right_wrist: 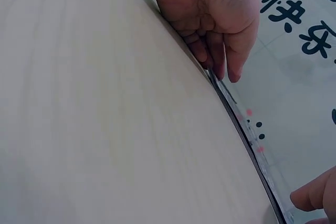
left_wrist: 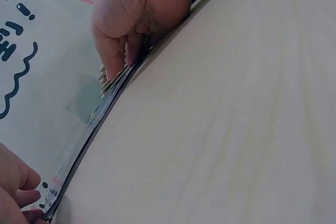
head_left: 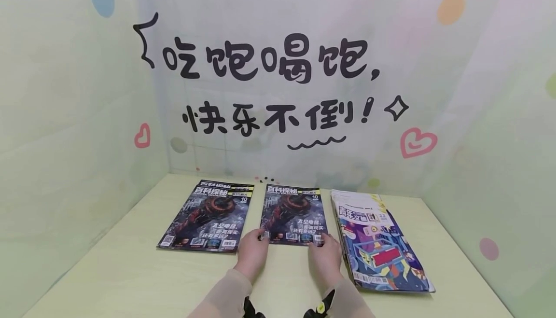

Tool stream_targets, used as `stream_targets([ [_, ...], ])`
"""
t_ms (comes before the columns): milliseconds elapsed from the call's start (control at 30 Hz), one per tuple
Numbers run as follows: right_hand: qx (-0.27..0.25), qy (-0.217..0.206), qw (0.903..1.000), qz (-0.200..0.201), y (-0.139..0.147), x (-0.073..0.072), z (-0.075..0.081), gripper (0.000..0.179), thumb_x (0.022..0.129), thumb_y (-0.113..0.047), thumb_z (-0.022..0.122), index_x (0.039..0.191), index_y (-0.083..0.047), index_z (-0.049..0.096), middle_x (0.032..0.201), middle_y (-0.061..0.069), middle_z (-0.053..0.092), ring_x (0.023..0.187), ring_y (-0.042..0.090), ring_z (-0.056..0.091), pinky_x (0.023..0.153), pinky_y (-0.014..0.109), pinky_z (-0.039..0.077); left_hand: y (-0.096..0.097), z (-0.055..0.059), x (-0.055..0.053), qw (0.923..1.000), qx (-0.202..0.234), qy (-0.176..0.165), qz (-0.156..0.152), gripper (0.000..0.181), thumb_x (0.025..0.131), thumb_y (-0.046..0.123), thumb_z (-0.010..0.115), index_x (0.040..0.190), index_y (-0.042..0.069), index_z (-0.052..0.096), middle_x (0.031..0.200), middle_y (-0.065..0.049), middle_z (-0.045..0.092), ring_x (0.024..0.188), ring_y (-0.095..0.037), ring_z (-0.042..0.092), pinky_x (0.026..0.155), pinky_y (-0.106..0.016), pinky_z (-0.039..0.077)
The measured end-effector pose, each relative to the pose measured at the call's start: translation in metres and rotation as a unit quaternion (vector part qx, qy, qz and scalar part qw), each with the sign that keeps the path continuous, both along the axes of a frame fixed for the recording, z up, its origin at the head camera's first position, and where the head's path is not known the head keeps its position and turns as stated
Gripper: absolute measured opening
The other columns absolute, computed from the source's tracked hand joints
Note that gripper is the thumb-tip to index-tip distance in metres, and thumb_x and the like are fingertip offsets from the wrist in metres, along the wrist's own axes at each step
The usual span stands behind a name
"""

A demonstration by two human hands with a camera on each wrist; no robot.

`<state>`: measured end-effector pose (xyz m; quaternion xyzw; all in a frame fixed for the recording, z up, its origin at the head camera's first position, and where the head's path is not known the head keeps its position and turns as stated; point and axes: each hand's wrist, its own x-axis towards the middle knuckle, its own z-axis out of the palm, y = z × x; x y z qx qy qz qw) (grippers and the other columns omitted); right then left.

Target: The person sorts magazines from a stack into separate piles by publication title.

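A dark magazine with a red-and-black ring-shaped machine on its cover lies face up in the middle of the table. My left hand pinches its near left corner, close to the right edge of the left-hand magazines. At the near right corner, my right hand pinches it too, beside the right-hand pile. From the left wrist view, the right hand has its thumb above the thin edge. Seen from the right wrist, the left hand holds the same edge at its other end.
Magazines with the same cover lie overlapped on the left. A thicker pile of colourful magazines stands at the right, slightly fanned at its far end. A printed fabric wall rises behind the pale wooden table, with side walls left and right.
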<state>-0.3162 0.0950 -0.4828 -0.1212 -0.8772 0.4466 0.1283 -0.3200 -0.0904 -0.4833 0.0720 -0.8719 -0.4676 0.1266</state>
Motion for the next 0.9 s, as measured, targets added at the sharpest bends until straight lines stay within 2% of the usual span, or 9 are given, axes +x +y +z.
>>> stream_targets([
  [133,-0.006,0.003,1.0000,0.006,0.000,0.008,0.002,0.049,0.084,-0.014,0.066,0.126,0.009,0.055,0.132,0.030,0.049,0.124,0.047,0.039,0.105,0.056,0.032,-0.001,0.001,0.005,0.9999,0.002,0.008,0.006,0.032,0.089,0.010,0.060,0.117,-0.002,0.065,0.120,-0.025,0.059,0.117,-0.043,0.050,0.101,-0.052,0.040],
  [300,-0.007,0.012,0.9999,0.007,-0.001,0.014,0.001,0.048,0.083,-0.014,0.066,0.124,0.010,0.057,0.125,0.030,0.054,0.120,0.046,0.043,0.103,0.055,0.034,-0.004,-0.001,0.012,0.9995,0.032,-0.003,-0.004,0.032,0.091,0.005,0.056,0.122,-0.003,0.061,0.128,-0.028,0.048,0.122,-0.045,0.043,0.103,-0.054,0.037],
  [400,-0.010,0.015,0.9998,0.008,0.000,0.015,-0.002,0.049,0.082,-0.014,0.066,0.124,0.009,0.057,0.125,0.030,0.053,0.120,0.046,0.044,0.103,0.055,0.035,-0.006,-0.001,0.015,0.9984,0.055,-0.001,-0.014,0.035,0.090,0.000,0.052,0.124,-0.005,0.058,0.131,-0.030,0.042,0.125,-0.046,0.039,0.105,-0.055,0.035],
  [567,-0.040,0.026,0.9988,0.016,0.003,0.018,0.000,0.049,0.085,-0.013,0.066,0.126,0.010,0.054,0.128,0.032,0.049,0.122,0.047,0.043,0.104,0.056,0.035,-0.007,-0.002,0.018,0.9972,0.073,0.005,-0.014,0.039,0.085,-0.005,0.054,0.124,-0.006,0.058,0.129,-0.031,0.043,0.125,-0.047,0.038,0.105,-0.056,0.034],
  [833,-0.054,0.042,0.9975,0.017,0.006,0.019,0.004,0.049,0.085,-0.011,0.064,0.126,0.013,0.053,0.128,0.034,0.048,0.122,0.048,0.043,0.104,0.056,0.034,-0.006,0.002,0.016,0.9945,0.103,-0.011,-0.010,0.053,0.082,-0.005,0.049,0.134,-0.011,0.046,0.135,-0.030,0.048,0.127,-0.046,0.041,0.105,-0.056,0.035],
  [900,-0.053,0.042,0.9976,0.016,0.006,0.018,0.004,0.049,0.085,-0.011,0.064,0.126,0.013,0.053,0.128,0.034,0.048,0.122,0.048,0.043,0.105,0.056,0.033,-0.006,0.003,0.016,0.9931,0.114,-0.022,-0.016,0.056,0.082,-0.004,0.047,0.137,-0.012,0.042,0.133,-0.029,0.050,0.114,-0.042,0.054,0.097,-0.052,0.043],
])
